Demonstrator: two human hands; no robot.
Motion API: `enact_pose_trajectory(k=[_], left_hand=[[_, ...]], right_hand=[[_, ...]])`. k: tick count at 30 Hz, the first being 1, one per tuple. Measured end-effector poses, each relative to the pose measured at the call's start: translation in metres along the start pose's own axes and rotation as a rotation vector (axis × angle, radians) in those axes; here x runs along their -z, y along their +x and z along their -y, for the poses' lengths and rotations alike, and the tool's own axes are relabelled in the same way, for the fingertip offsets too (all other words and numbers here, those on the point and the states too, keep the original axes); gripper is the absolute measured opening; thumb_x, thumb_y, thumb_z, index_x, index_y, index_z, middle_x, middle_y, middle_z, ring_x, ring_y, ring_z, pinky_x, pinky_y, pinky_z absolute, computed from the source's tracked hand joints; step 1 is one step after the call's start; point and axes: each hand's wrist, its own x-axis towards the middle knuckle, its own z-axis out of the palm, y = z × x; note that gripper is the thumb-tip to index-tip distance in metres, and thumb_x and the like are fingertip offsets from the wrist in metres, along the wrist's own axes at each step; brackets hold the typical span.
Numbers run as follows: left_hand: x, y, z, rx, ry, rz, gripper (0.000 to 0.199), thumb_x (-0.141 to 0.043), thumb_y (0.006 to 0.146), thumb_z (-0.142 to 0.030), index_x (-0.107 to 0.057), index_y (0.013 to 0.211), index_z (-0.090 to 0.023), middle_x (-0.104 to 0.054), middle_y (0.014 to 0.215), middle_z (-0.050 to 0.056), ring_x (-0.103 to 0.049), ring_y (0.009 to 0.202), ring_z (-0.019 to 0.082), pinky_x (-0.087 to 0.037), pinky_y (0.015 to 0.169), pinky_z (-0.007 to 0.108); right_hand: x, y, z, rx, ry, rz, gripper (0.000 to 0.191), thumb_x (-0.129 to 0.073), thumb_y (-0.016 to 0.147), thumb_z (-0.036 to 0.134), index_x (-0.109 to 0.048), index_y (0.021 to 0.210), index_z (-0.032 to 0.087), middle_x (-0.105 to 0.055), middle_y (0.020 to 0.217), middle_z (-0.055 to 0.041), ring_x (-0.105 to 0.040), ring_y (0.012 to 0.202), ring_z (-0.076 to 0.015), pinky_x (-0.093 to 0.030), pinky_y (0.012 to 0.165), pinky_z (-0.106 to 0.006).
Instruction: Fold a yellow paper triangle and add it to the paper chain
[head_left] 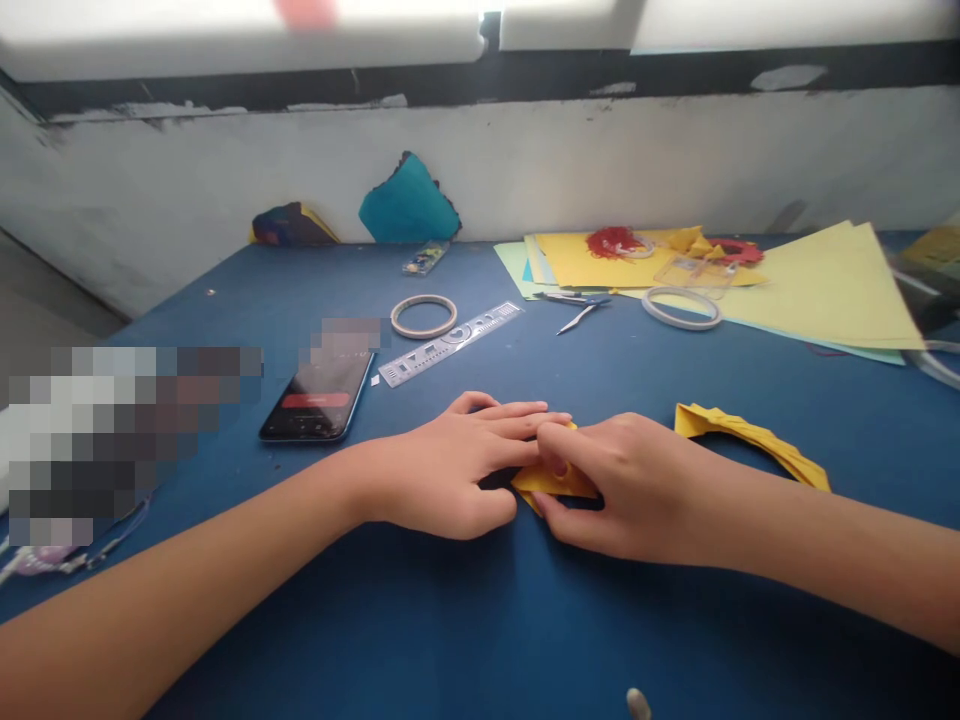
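Observation:
A small piece of folded yellow paper [559, 482] lies on the blue table, partly covered by both hands. My left hand [450, 465] lies palm down with its fingers stretched out, their tips reaching the paper's far side. My right hand [622, 485] pinches the paper between thumb and fingers at its right part. Behind my right wrist, an arched strip of pleated yellow paper [750, 435] rests on the table. How the small piece is folded under the fingers is hidden.
Left of the hands lies a phone [319, 400]. Farther back are a tape roll [424, 333], a clear stencil ruler [450, 345], scissors or a compass-like tool [577, 312] and a white ring [681, 320]. Coloured paper sheets [817, 300] spread at the back right.

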Motion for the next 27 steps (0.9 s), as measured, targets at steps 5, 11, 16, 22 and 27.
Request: enact_pose_trajectory(k=[5,11,16,22,27], left_hand=[[-0.002,0.0,-0.001,0.006,0.001,-0.036,0.041,-0.041,0.083,-0.015,-0.049,0.121,-0.031,-0.028,0.145,-0.003,-0.02,0.135,0.02,-0.015,0.107,0.042],[-0.003,0.001,-0.001,0.032,0.007,-0.037,0.032,-0.042,0.088,-0.023,-0.051,0.119,-0.031,-0.026,0.145,-0.004,-0.019,0.135,0.017,-0.014,0.107,0.038],[-0.002,0.001,-0.001,0.03,0.0,-0.04,0.037,-0.035,0.092,-0.028,-0.042,0.128,-0.033,-0.028,0.144,-0.004,-0.02,0.135,0.015,-0.015,0.106,0.037],[-0.001,0.001,-0.001,0.023,0.003,-0.011,0.042,-0.033,0.088,-0.017,-0.044,0.127,-0.03,-0.025,0.145,-0.003,-0.017,0.135,0.015,-0.013,0.107,0.037],[-0.003,0.003,0.0,0.036,0.024,-0.036,0.042,-0.028,0.091,-0.018,-0.042,0.128,-0.033,-0.027,0.144,-0.004,-0.019,0.135,0.014,-0.015,0.106,0.037]], right_hand=[[0.006,-0.005,-0.006,0.104,0.047,0.031,0.02,-0.058,0.077,0.034,-0.044,0.075,0.02,-0.056,0.063,0.0022,-0.049,0.051,-0.0115,-0.03,0.046,-0.022],[0.002,-0.009,-0.01,0.139,-0.023,0.002,0.024,-0.058,0.079,0.041,-0.044,0.076,0.021,-0.057,0.062,0.0024,-0.052,0.051,-0.0132,-0.032,0.047,-0.024],[-0.004,-0.01,-0.011,0.201,-0.054,-0.108,0.019,-0.054,0.082,0.037,-0.047,0.079,0.019,-0.059,0.064,-0.0005,-0.054,0.055,-0.0142,-0.035,0.05,-0.024],[-0.007,-0.008,-0.011,0.39,-0.165,-0.202,0.02,-0.042,0.088,0.024,-0.05,0.07,0.017,-0.056,0.06,-0.0011,-0.048,0.05,-0.012,-0.036,0.051,-0.026],[-0.007,-0.006,-0.011,0.483,-0.241,-0.264,0.025,-0.038,0.09,0.017,-0.056,0.073,0.017,-0.059,0.062,-0.001,-0.053,0.058,-0.0115,-0.042,0.06,-0.026]])
